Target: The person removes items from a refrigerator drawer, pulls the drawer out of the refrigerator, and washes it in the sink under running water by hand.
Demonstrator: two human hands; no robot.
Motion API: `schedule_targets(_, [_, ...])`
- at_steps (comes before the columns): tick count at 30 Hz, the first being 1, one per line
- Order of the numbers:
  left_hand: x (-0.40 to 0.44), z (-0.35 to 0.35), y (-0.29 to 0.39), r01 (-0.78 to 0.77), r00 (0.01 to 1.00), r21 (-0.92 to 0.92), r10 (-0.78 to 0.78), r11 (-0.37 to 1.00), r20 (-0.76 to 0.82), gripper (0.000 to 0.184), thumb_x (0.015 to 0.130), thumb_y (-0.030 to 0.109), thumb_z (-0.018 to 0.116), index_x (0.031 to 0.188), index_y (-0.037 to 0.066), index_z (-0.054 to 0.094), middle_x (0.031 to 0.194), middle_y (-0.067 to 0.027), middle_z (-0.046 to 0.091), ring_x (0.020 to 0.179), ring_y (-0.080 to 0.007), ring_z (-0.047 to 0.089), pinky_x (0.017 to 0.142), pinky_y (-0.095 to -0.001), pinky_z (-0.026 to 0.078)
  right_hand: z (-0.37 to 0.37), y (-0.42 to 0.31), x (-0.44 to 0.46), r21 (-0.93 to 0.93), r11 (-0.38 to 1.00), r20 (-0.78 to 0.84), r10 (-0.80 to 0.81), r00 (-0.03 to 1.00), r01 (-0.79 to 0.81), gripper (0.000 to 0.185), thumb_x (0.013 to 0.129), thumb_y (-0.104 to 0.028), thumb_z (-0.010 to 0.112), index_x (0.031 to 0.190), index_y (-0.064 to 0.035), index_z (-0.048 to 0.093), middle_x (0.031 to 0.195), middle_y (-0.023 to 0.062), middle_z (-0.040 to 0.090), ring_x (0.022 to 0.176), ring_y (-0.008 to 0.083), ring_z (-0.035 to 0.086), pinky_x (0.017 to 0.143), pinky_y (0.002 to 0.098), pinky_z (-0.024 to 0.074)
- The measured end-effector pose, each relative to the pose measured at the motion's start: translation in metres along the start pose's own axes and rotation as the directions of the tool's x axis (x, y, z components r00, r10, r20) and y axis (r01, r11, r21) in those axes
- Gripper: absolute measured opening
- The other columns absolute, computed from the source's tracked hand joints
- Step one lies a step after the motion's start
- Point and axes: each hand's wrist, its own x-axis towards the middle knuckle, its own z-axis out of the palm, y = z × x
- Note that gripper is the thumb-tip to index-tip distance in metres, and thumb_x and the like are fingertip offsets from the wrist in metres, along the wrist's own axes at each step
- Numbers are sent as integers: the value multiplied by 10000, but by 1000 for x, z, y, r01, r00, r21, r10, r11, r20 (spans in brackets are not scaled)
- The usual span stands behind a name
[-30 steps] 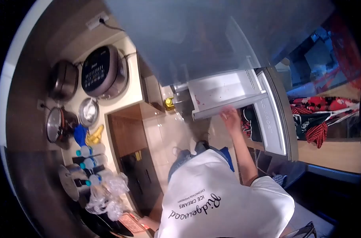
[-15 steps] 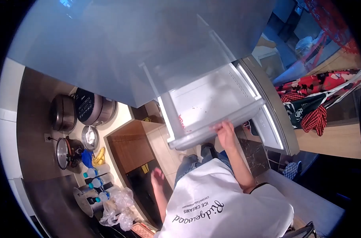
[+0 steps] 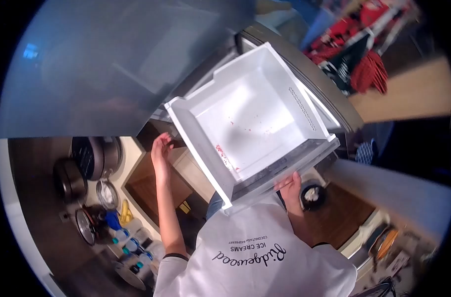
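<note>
A white freezer drawer [image 3: 245, 123] with a clear front panel is in front of me, tilted, its whole inside showing. Small red bits [image 3: 220, 151] are scattered on its floor, mostly along the left side. My right hand [image 3: 289, 184] grips the lower edge of the front panel, fingers on the panel. My left hand [image 3: 162, 148] is raised beside the drawer's left wall, fingers loosely bent and holding nothing; it appears apart from the drawer.
The grey fridge [image 3: 96, 74] rises at upper left, its open door [image 3: 304, 74] at right. Rice cookers [image 3: 94, 156], bananas [image 3: 126, 213] and several water bottles [image 3: 131, 243] line the left counter. A black bin [image 3: 312, 196] with white waste is behind my right hand.
The drawer has come further out of the fridge and closer to my body, with my right hand still on its front. My left hand has risen from low down to the drawer's left side.
</note>
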Motion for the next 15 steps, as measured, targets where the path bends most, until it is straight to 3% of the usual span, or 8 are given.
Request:
schedule_targets(1, [10,4,0,-14,997,29,12,999,75,328,846,322,391,990,49,501,905,-2,502,824,-84,462,716,-235,372,3,3,-14,19,999,25,-48,999,48,391,837,-282,349,550,-64,500,511,98,530,490,258,544,523,410,456])
schedule_targets(3, [27,21,-1,-27,989,104,12,994,148,334,844,326,374,967,45,506,900,-11,501,820,-96,460,714,-253,367,10,11,-51,-96,987,-131,-143,981,130,399,818,-355,376,520,-96,432,480,69,492,430,240,513,465,390,417])
schedule_targets(5, [54,44,-13,-119,972,5,116,993,205,330,845,320,367,945,40,512,901,-20,510,837,-114,467,725,-253,365,3,24,-91,-17,955,16,-295,955,296,384,821,-289,372,559,-49,517,523,124,543,473,271,546,557,425,467])
schedule_targets(7, [83,77,-12,-214,905,70,171,974,390,320,850,288,362,953,28,517,938,-37,518,883,-126,465,764,-244,355,-1,36,-129,9,912,-66,-409,910,410,372,815,-287,383,581,-33,521,535,135,546,480,272,549,546,414,460])
schedule_targets(9, [93,128,-2,-331,820,48,262,942,509,299,850,250,370,965,21,525,970,-58,519,910,-125,459,789,-235,344,7,47,-154,-154,835,-45,-541,840,529,358,806,-282,410,584,-18,505,520,131,530,470,264,546,533,396,457])
schedule_targets(11, [88,187,-3,-363,701,-3,275,932,657,279,847,231,382,988,38,526,988,-59,517,928,-137,453,810,-249,335,6,63,-193,-169,764,-174,-645,744,622,316,805,-292,420,625,-41,483,513,110,514,453,255,537,513,377,446])
schedule_targets(13, [87,243,-19,-619,457,-29,390,785,799,276,845,232,389,997,43,523,1001,-67,517,955,-164,447,838,-257,317,14,84,-216,-197,684,-293,-725,623,702,278,805,-303,430,666,-64,462,505,88,499,436,247,528,494,357,436])
schedule_targets(15, [54,299,-24,-822,209,-44,372,568,904,297,833,248,403,996,22,505,1007,-115,500,981,-237,436,867,-298,292,14,98,-245,-126,562,-285,-810,513,818,249,796,-298,437,683,-78,461,514,73,497,427,218,517,440,346,440])
